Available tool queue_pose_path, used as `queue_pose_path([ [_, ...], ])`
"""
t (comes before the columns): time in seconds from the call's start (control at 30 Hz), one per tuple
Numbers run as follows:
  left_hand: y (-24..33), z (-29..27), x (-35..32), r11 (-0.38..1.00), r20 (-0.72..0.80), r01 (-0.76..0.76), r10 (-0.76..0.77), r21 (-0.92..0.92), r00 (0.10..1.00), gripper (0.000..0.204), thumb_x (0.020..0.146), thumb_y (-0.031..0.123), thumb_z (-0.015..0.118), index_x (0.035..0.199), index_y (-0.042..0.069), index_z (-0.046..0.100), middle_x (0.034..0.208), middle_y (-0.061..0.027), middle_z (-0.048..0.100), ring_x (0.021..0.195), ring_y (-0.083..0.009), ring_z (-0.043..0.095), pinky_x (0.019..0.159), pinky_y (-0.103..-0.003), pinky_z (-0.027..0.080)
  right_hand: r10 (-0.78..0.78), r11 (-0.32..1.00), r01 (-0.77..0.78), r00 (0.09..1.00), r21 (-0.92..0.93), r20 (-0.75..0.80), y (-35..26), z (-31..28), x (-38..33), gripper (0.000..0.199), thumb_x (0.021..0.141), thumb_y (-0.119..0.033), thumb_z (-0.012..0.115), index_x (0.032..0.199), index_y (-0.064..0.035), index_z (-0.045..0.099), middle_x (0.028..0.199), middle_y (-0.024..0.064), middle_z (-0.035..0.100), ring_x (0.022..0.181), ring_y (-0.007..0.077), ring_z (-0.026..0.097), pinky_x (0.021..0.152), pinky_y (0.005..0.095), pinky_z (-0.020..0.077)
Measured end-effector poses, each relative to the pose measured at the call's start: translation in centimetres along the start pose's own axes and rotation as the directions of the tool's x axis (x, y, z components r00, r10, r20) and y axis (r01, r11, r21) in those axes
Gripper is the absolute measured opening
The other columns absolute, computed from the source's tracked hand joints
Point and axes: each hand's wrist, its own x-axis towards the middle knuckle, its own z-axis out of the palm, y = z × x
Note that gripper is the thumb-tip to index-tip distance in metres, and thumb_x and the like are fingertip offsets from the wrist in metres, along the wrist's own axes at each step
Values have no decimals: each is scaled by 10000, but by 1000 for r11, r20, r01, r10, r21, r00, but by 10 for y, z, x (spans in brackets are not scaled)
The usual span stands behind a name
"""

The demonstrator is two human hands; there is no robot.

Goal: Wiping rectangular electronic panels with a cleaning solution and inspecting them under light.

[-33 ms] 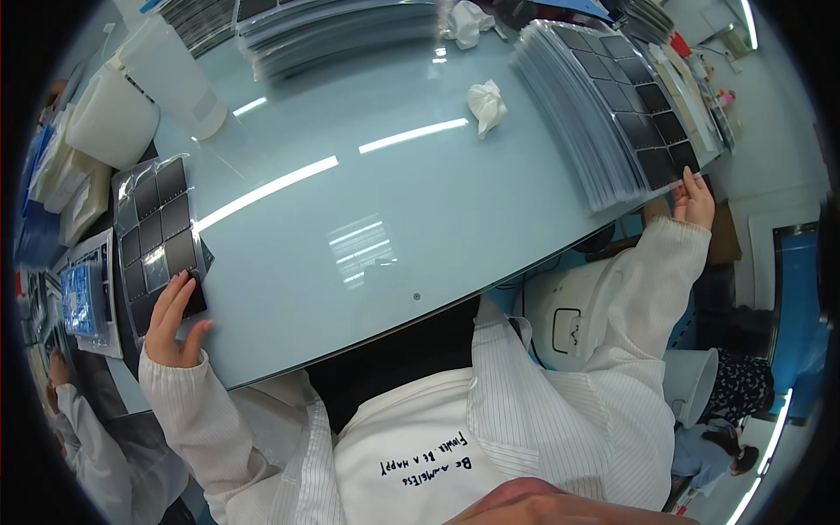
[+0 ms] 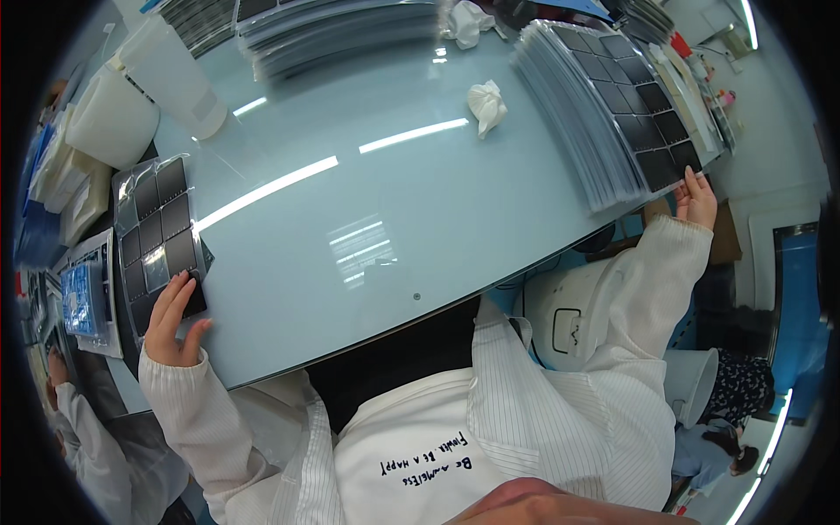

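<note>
At the left edge of the table my left hand [image 2: 175, 324] lies with its fingers stretched flat on a clear plastic tray [image 2: 122, 203] that holds rows of dark square panels. Its thumb points out over the tabletop. On the far right, my right hand [image 2: 696, 199] has its fingers on the near corner of the top tray [image 2: 643, 131] of a tall stack. That tray also carries dark squares in rows. Its thumb side is partly hidden below the corner, and the fingers look closed on the edge.
Crumpled white tissue [image 2: 486, 107] lies on the glossy table [image 2: 420, 210]. More stacked trays [image 2: 341, 44] stand at the back. A translucent container [image 2: 171, 79] and a white roll [image 2: 114, 118] are back left. A white bin [image 2: 687, 385] stands below right. Other people are at both sides.
My right hand has shifted very slightly to the right at the tray corner. My left hand stays in place.
</note>
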Motion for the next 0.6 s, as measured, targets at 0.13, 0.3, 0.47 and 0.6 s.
queue_pose_path([
  [0.13, -1, 3, 7, 999, -38, -30, 32, 36, 999, 511, 667, 7, 710, 1157, 14, 569, 1233, -149, 542, 1166, -301, 500, 965, -343, 401, -36, 997, 38, 998, -62, 43, -14, -3, 2, 60, 846, -65, 619, 884, -59, 573, 718, 2, 581, 627, 84, 569, 594, 209, 501],
  [0.3, -8, -2, 5, 994, -41, -90, 92, 56, 995, 492, 663, 40, 728, 1132, 10, 585, 1214, -150, 555, 1131, -294, 525, 943, -345, 419, -53, 995, 56, 998, -82, 39, -19, 17, -1, 50, 839, -62, 624, 855, -63, 577, 708, -5, 572, 625, 80, 565, 585, 220, 503],
  [0.47, -8, -3, 11, 986, -47, -158, 160, 56, 986, 497, 644, 88, 762, 1108, 6, 601, 1187, -151, 569, 1060, -309, 560, 888, -356, 452, -167, 966, 148, 983, -210, -71, -22, 22, -6, 136, 806, -84, 670, 892, -27, 582, 678, 23, 578, 621, 100, 571, 561, 248, 515],
  [0.6, -13, -4, 11, 983, -21, -181, 182, 28, 983, 482, 668, 78, 739, 1123, 13, 593, 1205, -151, 556, 1099, -302, 541, 918, -348, 430, -242, 914, 163, 954, -370, -177, -25, 30, -11, 278, 779, -92, 702, 1000, 26, 581, 865, 89, 641, 785, 133, 618, 680, 256, 523],
])
